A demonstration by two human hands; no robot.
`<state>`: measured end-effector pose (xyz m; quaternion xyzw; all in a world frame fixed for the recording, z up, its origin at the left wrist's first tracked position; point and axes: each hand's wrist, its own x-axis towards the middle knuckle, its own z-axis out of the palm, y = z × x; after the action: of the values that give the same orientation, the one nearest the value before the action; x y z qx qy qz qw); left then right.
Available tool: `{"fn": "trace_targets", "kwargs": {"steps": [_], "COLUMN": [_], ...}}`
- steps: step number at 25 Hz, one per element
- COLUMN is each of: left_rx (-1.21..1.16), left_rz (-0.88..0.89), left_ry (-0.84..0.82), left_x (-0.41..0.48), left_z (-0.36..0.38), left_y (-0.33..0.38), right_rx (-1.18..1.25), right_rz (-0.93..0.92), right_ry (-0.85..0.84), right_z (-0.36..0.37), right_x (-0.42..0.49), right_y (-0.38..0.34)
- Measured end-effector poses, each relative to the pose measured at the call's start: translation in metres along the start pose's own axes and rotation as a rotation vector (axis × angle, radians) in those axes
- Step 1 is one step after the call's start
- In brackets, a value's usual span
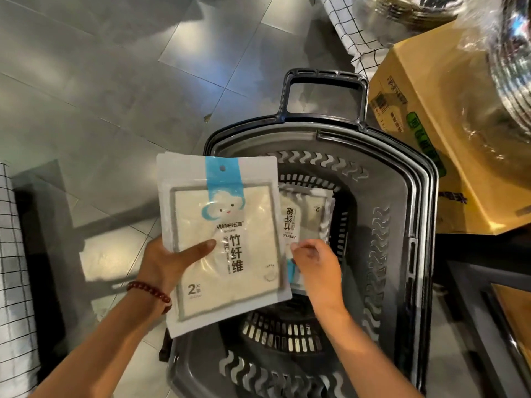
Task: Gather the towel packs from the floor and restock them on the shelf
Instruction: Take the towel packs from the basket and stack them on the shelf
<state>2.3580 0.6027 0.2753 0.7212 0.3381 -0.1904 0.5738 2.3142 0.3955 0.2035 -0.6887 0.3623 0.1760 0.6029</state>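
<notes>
My left hand [169, 261] grips a white towel pack [230, 225] with a blue strip and cloud face, thumb across its front, above the left rim of a grey plastic basket [402, 225]. At least one more pack shows behind it at the top edge. More towel packs [309, 215] lie inside the basket. My right hand [319, 268] reaches into the basket, its fingers curled at the near edge of those packs, pinching one.
A cardboard box [448, 130] stands right of the basket, with plastic-wrapped metal ware [511, 81] on it. A white grid-pattern cloth [350, 33] hangs at the top and another at the left edge. The floor is grey tile. A dark shelf frame [474, 297] is at lower right.
</notes>
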Motion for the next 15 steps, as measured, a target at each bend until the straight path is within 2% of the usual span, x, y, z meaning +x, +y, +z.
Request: {"fn": "trace_targets", "kwargs": {"steps": [3, 5, 8, 10, 12, 15], "left_rx": [0.067, 0.092, 0.008, -0.043, -0.079, -0.074], "left_rz": [-0.02, -0.032, -0.073, -0.076, -0.039, -0.028], "left_ry": [0.027, 0.052, 0.065, 0.029, -0.024, -0.004], "left_x": [0.017, 0.026, 0.031, 0.028, 0.025, 0.028], "left_z": [-0.008, -0.009, -0.008, -0.007, -0.007, -0.008], "left_y": [-0.01, -0.017, -0.022, -0.02, -0.018, -0.022], "right_rx": [-0.235, -0.354, -0.433, -0.431, -0.399, -0.405], "right_rz": [0.085, 0.141, 0.258, 0.291, 0.294, 0.234], "right_ry": [0.119, 0.139, 0.089, 0.119, 0.181, 0.257], "right_z": [-0.007, -0.002, 0.014, 0.021, 0.025, 0.023], "right_x": [0.032, 0.055, 0.095, 0.121, 0.109, 0.092], "right_y": [0.034, 0.062, 0.117, 0.163, 0.135, 0.109]}}
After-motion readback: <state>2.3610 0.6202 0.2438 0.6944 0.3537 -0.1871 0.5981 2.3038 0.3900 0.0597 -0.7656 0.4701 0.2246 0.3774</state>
